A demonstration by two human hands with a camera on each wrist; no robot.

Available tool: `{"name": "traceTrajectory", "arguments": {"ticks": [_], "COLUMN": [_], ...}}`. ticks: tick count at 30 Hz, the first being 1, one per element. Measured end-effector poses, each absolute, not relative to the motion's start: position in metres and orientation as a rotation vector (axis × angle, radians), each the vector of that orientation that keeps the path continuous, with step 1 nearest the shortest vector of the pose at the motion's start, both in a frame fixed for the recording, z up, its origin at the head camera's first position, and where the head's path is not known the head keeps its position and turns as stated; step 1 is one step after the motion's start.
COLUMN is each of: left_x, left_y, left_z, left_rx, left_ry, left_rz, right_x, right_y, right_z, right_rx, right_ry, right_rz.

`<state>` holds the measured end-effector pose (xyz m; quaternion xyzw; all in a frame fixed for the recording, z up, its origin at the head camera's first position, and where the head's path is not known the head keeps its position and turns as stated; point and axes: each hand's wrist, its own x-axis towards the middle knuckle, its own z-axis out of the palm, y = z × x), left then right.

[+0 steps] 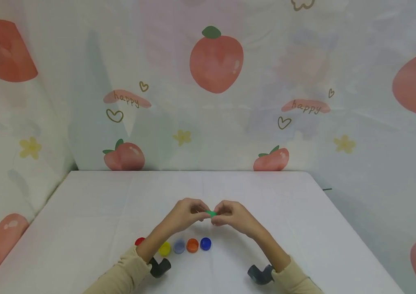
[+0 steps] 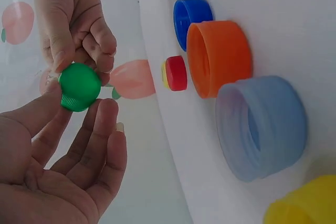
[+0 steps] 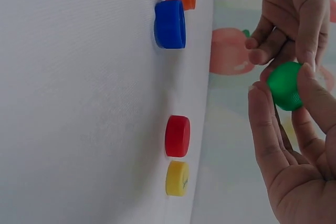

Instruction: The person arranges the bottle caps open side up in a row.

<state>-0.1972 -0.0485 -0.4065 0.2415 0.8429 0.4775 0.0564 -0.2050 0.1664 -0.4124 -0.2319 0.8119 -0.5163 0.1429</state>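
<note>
A green bottle cap [image 1: 211, 213] is held up above the table between both hands. My left hand [image 1: 191, 214] pinches one side of it between thumb and fingers, and my right hand [image 1: 228, 215] pinches the other. In the left wrist view the cap's smooth round top [image 2: 81, 85] and ribbed side show, with fingertips at its edge. From the right wrist the same green cap [image 3: 285, 86] appears between the two thumbs. Both hands' remaining fingers are loosely bent. Below the left forearm lie an orange cap [image 1: 192, 245], a dark blue cap [image 1: 205, 243] and a pale blue translucent cap [image 1: 179, 246].
A yellow cap [image 1: 164, 249] and a red cap [image 1: 140, 241], partly covered by the left forearm, continue the row. A small red cap [image 3: 177, 136] and yellow cap [image 3: 177, 178] stand elsewhere on the white table [image 1: 94, 212]. A patterned cloth [image 1: 215, 122] hangs behind.
</note>
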Motion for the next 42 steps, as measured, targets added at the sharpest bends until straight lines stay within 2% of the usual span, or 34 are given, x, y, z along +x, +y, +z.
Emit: {"name": "traceTrajectory", "arguments": {"ticks": [14,30,42], "left_x": [-0.191,-0.182,-0.176], "left_y": [-0.036,-0.02,-0.016], "left_z": [-0.421,-0.429,-0.431], "left_rx": [0.87,0.75,0.805], "left_ry": [2.653,2.633,2.59], "left_rz": [1.293,1.084,0.977], "right_x": [-0.192,-0.185,-0.181], "right_y": [0.172,0.176,0.174], "right_z": [-0.417,-0.425,-0.432], "right_rx": [-0.752,-0.774,-0.804], "right_ry": [2.555,2.608,2.578], "right_rz": [-1.251,-1.008,-0.913]}}
